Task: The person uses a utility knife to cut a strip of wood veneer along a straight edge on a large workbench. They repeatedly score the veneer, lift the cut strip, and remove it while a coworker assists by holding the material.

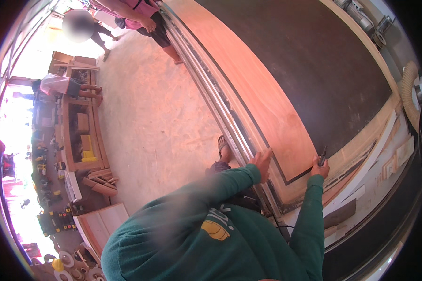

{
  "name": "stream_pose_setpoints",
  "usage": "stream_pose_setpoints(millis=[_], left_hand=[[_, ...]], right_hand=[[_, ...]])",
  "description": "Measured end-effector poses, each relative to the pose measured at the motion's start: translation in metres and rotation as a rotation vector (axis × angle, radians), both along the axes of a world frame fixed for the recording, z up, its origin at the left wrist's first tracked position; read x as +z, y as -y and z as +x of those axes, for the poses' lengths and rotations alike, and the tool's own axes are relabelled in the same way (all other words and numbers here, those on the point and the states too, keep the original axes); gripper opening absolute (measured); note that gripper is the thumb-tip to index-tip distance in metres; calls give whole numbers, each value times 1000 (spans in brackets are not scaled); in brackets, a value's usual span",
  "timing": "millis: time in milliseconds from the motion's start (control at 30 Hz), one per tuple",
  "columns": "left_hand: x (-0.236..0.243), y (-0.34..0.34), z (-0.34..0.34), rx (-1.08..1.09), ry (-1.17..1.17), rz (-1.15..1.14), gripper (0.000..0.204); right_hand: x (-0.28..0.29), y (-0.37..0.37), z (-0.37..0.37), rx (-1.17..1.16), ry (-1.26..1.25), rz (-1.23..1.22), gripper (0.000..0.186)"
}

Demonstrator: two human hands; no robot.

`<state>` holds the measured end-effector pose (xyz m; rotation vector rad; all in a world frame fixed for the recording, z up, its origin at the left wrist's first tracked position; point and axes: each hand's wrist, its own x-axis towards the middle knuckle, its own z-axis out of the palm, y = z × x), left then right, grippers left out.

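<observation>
A long, reddish-tan wood strip (267, 98) lies on a large dark panel (309, 70), parallel to the bench's left side. My left hand (262, 165) rests on the bench border beside the strip's near left corner, fingers apart, with nothing visible in it. At the strip's near right corner, my right hand (319, 169) is closed around a small dark pointed tool (322, 157). The tool points away from me over the dark panel. Its exact kind cannot be made out.
A metal rail (229, 124) runs along the bench's left side. Past it, a person in pink (140, 18) stands at the far end. Another person (61, 85) bends over a wooden workbench (72, 136) at left. A ribbed hose (409, 93) and offcuts (394, 159) are at right.
</observation>
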<state>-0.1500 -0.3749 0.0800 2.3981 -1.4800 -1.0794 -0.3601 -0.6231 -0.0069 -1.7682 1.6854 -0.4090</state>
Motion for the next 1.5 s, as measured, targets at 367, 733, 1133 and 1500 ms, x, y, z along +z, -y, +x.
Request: stream_pose_setpoints(millis=[367, 733, 1133, 1500], left_hand=[[-9, -1, 14, 75, -139, 125, 103], [7, 3, 13, -91, 15, 30, 100], [-1, 13, 7, -90, 39, 163, 96], [-6, -9, 22, -79, 9, -59, 84]], right_hand=[[-36, 11, -12, 47, -196, -102, 79], [10, -4, 9, -46, -38, 11, 45], [4, -6, 15, -38, -162, -64, 53], [80, -88, -7, 415, -186, 87, 150]])
